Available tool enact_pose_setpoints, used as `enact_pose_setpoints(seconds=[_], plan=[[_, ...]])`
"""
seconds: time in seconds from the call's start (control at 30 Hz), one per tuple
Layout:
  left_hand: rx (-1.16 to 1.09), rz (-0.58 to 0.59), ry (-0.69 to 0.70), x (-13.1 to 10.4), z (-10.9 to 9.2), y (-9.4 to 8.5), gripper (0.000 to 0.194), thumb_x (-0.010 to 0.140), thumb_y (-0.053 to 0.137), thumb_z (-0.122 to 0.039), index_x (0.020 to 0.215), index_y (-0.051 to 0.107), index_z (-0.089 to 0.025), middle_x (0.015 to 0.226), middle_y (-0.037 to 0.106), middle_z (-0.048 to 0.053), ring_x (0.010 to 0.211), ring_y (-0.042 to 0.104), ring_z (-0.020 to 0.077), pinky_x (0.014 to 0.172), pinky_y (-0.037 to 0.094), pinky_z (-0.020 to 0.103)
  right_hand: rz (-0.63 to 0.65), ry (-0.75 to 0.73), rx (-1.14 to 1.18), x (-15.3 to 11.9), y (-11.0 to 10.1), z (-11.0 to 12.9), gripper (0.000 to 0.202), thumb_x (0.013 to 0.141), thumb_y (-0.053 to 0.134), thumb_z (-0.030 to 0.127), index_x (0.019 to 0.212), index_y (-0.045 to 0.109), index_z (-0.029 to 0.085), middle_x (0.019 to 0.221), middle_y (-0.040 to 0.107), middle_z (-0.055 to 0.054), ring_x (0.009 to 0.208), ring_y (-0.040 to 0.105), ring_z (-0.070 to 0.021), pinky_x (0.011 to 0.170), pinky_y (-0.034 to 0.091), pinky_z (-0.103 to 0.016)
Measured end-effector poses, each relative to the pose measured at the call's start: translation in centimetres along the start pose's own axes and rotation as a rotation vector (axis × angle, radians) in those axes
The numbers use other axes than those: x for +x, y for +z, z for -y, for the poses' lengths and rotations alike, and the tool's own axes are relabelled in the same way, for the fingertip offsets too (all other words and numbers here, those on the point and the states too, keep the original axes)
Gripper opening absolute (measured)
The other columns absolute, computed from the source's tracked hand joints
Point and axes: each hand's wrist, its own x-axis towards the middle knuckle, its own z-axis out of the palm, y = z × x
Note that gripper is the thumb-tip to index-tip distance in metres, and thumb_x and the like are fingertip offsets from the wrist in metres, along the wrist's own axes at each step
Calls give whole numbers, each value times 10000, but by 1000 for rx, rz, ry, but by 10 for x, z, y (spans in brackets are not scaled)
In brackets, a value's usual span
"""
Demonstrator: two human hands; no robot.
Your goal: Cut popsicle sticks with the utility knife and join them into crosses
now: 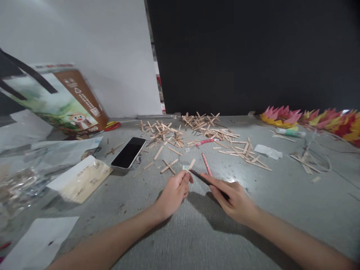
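In the middle of the head view, my left hand (174, 191) pinches a wooden stick (192, 164) with a small pale paper piece beside it. My right hand (234, 198) is closed round a dark, slim tool (206, 181), whose tip points at the stick by my left fingertips. Whether the tip touches the stick is too small to tell. A red patterned straw-like stick (206, 164) lies just beyond my right hand. Left of the held stick, crossed wooden sticks (169, 166) rest on the grey table (180, 240).
Piles of wooden sticks (160, 131) spread behind my hands. A phone (128, 153), a paper packet (84, 179) and a printed bag (75, 101) are at the left. At the right are white tissue (268, 152), a glue stick (290, 132) and pink-yellow paper flowers (281, 115).
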Motion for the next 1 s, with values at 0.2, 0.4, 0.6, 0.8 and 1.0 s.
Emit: enact_pose_setpoints(seconds=[0.2, 0.4, 0.6, 0.8, 1.0], plan=[[80, -17, 6, -1, 3, 0, 388, 1046, 393, -566, 900, 484, -217, 548, 275, -112, 482, 262, 102, 473, 247, 228, 5, 24, -1, -1, 1, 0, 472, 1082, 447, 247, 1551, 496, 236, 801, 699, -11, 561, 539, -126, 591, 431, -249], [399, -59, 68, -5, -3, -6, 388, 1081, 321, -516, 890, 486, -222, 634, 398, -65, 566, 385, 130, 575, 314, 262, -10, 15, -1, 0, 2, 0, 477, 1083, 433, 235, 1554, 497, 199, 728, 628, 6, 553, 508, -127, 576, 408, -251], [716, -76, 87, -8, -12, -10, 360, 1100, 247, -466, 911, 451, -237, 729, 511, -27, 668, 500, 168, 661, 322, 295, -21, 88, -3, -3, 5, 2, 479, 1082, 443, 259, 1551, 510, 191, 688, 603, 21, 533, 503, -120, 571, 412, -243], [815, -64, 93, -6, -8, -11, 331, 1101, 218, -417, 893, 410, -246, 683, 480, -31, 596, 468, 165, 612, 281, 292, -33, 224, 78, -3, 12, 16, 476, 1082, 438, 306, 1528, 547, 180, 664, 624, 18, 528, 530, -119, 578, 449, -229], [858, -95, 66, -4, -5, -11, 333, 1100, 218, -399, 916, 450, -245, 660, 484, -25, 569, 458, 168, 601, 267, 290, -21, 306, 131, -4, 16, 27, 495, 1072, 442, 331, 1527, 552, 169, 638, 580, 25, 509, 458, -120, 558, 432, -238]])
